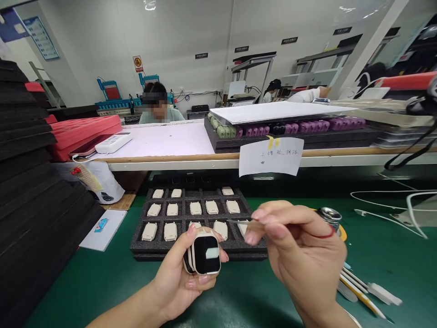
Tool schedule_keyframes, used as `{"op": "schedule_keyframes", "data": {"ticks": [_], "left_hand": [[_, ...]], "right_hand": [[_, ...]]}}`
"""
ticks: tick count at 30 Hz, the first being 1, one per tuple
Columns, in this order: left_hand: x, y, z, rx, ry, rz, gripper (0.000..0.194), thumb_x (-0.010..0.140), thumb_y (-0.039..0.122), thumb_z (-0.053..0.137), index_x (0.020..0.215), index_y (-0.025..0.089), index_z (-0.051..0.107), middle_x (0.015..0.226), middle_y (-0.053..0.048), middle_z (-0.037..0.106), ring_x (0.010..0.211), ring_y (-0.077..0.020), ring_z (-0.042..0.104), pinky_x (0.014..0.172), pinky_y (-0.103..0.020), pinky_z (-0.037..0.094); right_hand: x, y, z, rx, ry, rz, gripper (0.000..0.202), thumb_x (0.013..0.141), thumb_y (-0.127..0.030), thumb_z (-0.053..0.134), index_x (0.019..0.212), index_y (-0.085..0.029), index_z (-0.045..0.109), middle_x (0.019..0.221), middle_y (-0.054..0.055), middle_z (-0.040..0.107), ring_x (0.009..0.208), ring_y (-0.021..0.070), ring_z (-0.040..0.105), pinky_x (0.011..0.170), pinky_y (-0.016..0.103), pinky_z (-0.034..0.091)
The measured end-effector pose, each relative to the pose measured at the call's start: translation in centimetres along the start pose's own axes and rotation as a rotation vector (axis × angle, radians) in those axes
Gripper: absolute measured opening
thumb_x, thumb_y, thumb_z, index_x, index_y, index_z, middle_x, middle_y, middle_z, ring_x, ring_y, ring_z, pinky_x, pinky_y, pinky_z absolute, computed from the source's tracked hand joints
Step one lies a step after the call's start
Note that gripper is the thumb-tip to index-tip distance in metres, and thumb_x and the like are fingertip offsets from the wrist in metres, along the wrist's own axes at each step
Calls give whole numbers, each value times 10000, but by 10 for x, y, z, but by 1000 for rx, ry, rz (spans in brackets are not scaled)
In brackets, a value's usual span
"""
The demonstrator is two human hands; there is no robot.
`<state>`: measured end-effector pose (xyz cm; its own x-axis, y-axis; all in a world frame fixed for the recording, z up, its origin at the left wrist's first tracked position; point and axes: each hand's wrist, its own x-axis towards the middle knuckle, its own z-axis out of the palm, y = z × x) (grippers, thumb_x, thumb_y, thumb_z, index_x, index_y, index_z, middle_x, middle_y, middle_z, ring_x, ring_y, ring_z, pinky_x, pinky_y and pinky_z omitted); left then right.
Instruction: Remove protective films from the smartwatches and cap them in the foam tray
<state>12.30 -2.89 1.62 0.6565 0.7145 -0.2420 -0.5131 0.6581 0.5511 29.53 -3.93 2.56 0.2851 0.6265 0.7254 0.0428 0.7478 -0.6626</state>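
Near the bottom centre, my left hand (180, 278) has its fingers wrapped round white-framed watch cases (201, 262) with black faces, at least two stacked together. A pale rectangular patch shows on the front face. To the right, my right hand (300, 246) pinches a thin, pointed tool (241, 222), its tip directed left, above the foam tray and apart from the watch cases. Behind both hands lies a black foam tray (139, 244), whose compartments hold several white cases (172, 209); my hands partly cover its front row.
Tall black foam stacks (23, 182) stand at the left. A shelf (177, 165) crosses behind the tray. Tools (365, 291) and a metal-topped container (329, 216) lie at the right. A person (159, 107) sits beyond the shelf.
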Motion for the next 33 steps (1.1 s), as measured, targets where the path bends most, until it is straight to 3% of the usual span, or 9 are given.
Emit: {"op": "schedule_keyframes", "data": {"ticks": [2, 5, 9, 13, 16, 20, 23, 27, 33], "left_hand": [[-2, 1, 1, 12, -35, 4, 365, 820, 460, 714, 875, 100, 715, 739, -92, 685, 426, -19, 459, 356, -102, 209], [-3, 1, 1, 17, -73, 5, 354, 824, 456, 706, 885, 107, 719, 758, -95, 688, 448, -32, 489, 358, -104, 209], [-3, -1, -1, 11, -74, -9, 360, 817, 474, 707, 858, 116, 717, 688, -66, 652, 441, -41, 505, 357, -102, 213], [-5, -1, -1, -8, -34, -32, 381, 785, 499, 730, 834, 121, 710, 636, -16, 578, 426, -40, 499, 348, -100, 214], [-5, 0, 0, -22, -16, -33, 383, 766, 490, 751, 848, 119, 707, 698, -16, 586, 427, -16, 458, 348, -97, 212], [-5, -1, 1, -24, 12, -19, 415, 728, 507, 788, 837, 119, 688, 691, 3, 562, 427, 4, 398, 356, -98, 183], [-4, -5, -2, 55, 25, 49, 439, 730, 549, 776, 815, 136, 652, 591, 48, 497, 392, 14, 299, 368, -114, 158], [-3, -11, -4, 173, 36, 91, 430, 744, 547, 765, 810, 144, 630, 575, 62, 492, 392, 13, 247, 392, -127, 188], [-5, -5, 1, 83, 150, 44, 513, 631, 569, 838, 809, 124, 654, 553, 39, 526, 401, 8, 303, 374, -107, 186]], "right_hand": [[-2, -4, -4, -14, -1, 15, 52, 928, -230, 655, 943, -266, 690, 913, 22, 707, 775, 173, 729, 736, 318, 635], [-4, -11, -11, -153, -74, -87, 231, 894, -144, 674, 1079, -281, 692, 998, 40, 740, 958, 224, 727, 845, 374, 640], [-7, -19, -17, -362, -329, -320, 400, 813, -38, 717, 1114, -300, 719, 911, 10, 789, 831, 222, 759, 747, 337, 666], [-12, -22, -20, -385, -613, -297, 415, 903, -105, 632, 1257, -320, 664, 1056, 18, 782, 981, 236, 738, 825, 347, 652], [-16, -20, -20, -382, -723, -301, 439, 929, -112, 604, 1329, -292, 610, 1104, 14, 771, 1059, 220, 709, 918, 336, 613], [-14, -17, -11, -451, -697, -407, 414, 879, -111, 666, 1258, -275, 641, 1004, 19, 788, 947, 223, 720, 851, 355, 609], [-11, -16, -1, -541, -601, -433, 419, 842, -243, 746, 1243, -230, 624, 870, 55, 757, 750, 226, 667, 694, 393, 580], [-11, -10, 4, -474, -636, -203, 528, 805, -326, 790, 1270, -207, 570, 822, 40, 666, 686, 184, 583, 597, 320, 531], [-7, -4, -5, -306, -638, 12, 580, 740, -242, 837, 1247, -289, 560, 1060, 37, 678, 957, 213, 624, 824, 316, 534]]}}
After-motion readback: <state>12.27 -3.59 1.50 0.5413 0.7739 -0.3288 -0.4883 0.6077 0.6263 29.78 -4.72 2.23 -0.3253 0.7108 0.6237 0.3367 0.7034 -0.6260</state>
